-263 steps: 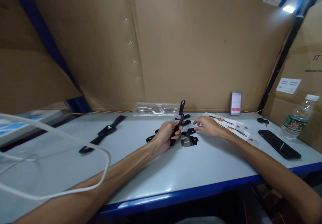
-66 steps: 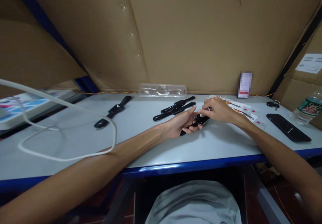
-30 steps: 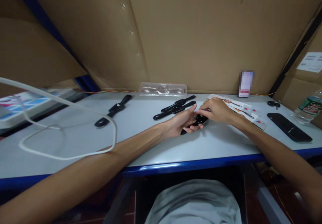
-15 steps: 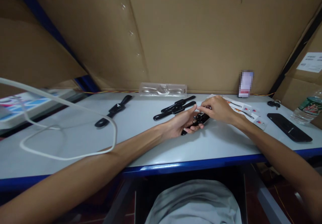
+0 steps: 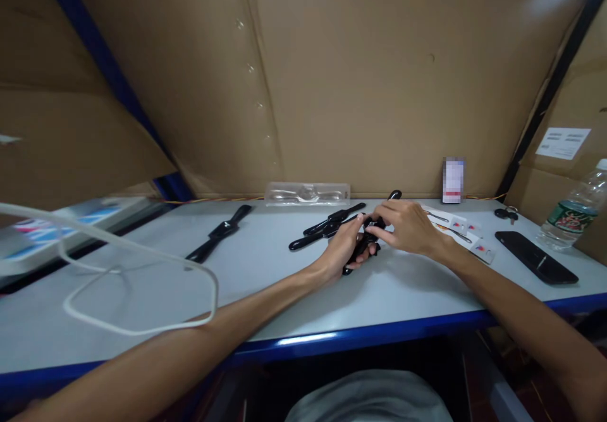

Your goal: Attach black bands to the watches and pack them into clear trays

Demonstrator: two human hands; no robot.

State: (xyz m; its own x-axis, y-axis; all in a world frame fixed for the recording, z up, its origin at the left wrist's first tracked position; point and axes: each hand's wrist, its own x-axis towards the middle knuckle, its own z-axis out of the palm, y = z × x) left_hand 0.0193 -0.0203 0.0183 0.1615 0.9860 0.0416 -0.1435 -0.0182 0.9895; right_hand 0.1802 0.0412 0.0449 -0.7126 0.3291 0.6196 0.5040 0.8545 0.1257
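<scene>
Left hand (image 5: 342, 246) — grip closed round a black two-handled tool (image 5: 365, 240), fingers wrapped under it, thumb up along the side. Right hand (image 5: 408, 227) — grip half curled, thumb and fingertips against the tool's middle; can't tell whether it pinches a part there, fingers hide it. Tool is held slanted above the table (image 5: 417, 295), between front and back edges; one handle end sticks up toward the back edge, the other pokes out below the left hand toward the front edge. Two similar black tools lie close together just behind the left hand; another black tool (image 5: 222, 229) lies well apart, toward the table's left. Clear plastic package (image 5: 308, 194) at the back edge. White cards (image 5: 481, 251) beside the right wrist, black case (image 5: 535, 257) near the front right corner.
</scene>
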